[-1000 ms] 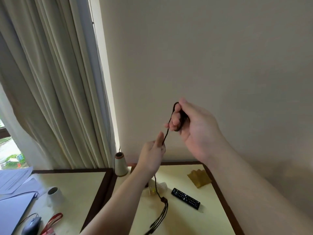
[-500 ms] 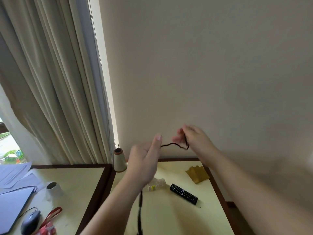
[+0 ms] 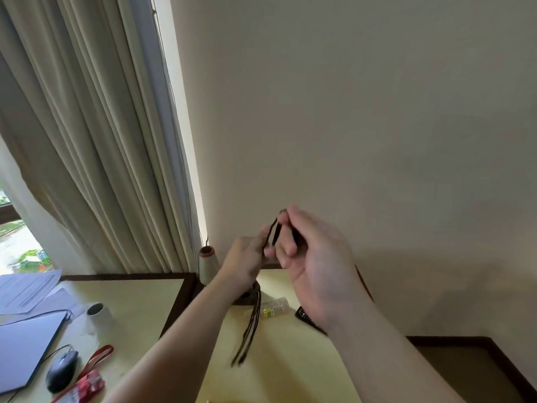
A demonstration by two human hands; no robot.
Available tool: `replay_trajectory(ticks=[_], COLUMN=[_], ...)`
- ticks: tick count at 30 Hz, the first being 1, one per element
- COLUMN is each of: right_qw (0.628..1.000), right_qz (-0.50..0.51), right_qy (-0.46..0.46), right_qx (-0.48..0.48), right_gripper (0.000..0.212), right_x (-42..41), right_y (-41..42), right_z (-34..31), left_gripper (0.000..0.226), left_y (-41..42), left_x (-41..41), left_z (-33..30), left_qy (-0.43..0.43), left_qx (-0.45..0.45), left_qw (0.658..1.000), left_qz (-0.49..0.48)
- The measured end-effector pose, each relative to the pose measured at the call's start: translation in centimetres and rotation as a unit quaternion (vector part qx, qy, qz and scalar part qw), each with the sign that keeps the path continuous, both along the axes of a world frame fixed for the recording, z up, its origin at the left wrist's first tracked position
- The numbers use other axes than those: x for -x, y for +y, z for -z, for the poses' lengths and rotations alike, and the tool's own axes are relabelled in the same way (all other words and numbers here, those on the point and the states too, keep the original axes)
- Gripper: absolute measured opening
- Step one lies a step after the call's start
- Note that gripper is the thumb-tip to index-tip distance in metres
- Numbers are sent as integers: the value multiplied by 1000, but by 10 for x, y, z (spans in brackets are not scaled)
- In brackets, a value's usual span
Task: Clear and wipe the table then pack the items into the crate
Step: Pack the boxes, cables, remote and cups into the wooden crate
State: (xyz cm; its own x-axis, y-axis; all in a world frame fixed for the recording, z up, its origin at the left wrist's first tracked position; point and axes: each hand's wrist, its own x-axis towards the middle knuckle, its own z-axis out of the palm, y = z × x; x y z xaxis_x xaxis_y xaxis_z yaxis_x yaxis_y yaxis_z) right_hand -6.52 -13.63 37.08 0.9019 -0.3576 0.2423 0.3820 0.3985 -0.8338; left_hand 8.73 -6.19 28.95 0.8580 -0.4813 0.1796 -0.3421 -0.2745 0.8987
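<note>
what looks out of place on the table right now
A clear plastic bottle lies tipped on its side on the table, behind the loose cord ends. Both hands, left hand and right hand, hold the black cord up above it.

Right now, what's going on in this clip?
A person is holding a black multi-strand cord up in front of the wall, both hands on it. The right hand pinches a loop of it near the top and the left hand grips it just below, so the loose ends dangle above the table. A plastic bottle and a remote lie on the table. No crate is in view.
</note>
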Motion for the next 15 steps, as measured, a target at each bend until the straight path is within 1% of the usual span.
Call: replay_trajectory(ticks=[2, 3, 4, 6, 8, 9, 10, 12, 13, 14, 15], right_qw=[1000, 999, 998, 993, 979, 964, 938, 874, 849, 836, 832], right_qz=[25, 37, 55, 101, 150, 171, 185, 164, 137, 104, 70], right_qy=[-19, -26, -28, -12, 28, 58, 95, 168, 193, 210, 222], right_qx=[2, 9, 24, 67, 136, 196, 276, 426, 473, 497, 504], right_gripper=[29, 27, 25, 24, 24, 25, 26, 30, 34, 40, 48], right_x=[-15, -24, -32, -53, -72, -81, -86, -86, -82, -76, -68], right_y=[-10, -17, -25, -43, -62, -71, -79, -87, -88, -86, -83], right_z=[-17, -24, -31, -36, -30, -22, -14, 12, 26, 42, 57], left_gripper=[56, 59, 64, 71, 71, 70, 70, 73, 78, 84, 89], left_y=[-4, -6, -8, -8, -7, -5, -4, 1, 5, 8, 12], left_x=[18, 28, 36, 50, 59, 62, 65, 65, 60, 54, 48], left_z=[15, 19, 25, 29, 28, 25, 22, 13, 9, 4, -2], left_qy=[50, 67, 66, 29, 6, 1, -15, -52, -78, -107, -137], left_qx=[31, 44, 54, 64, 75, 82, 87, 67, 50, 22, -10], left_qw=[998, 996, 996, 997, 996, 996, 995, 994, 993, 991, 987], left_qz=[-14, -27, -33, -31, -41, -45, -50, -65, -71, -78, -89])
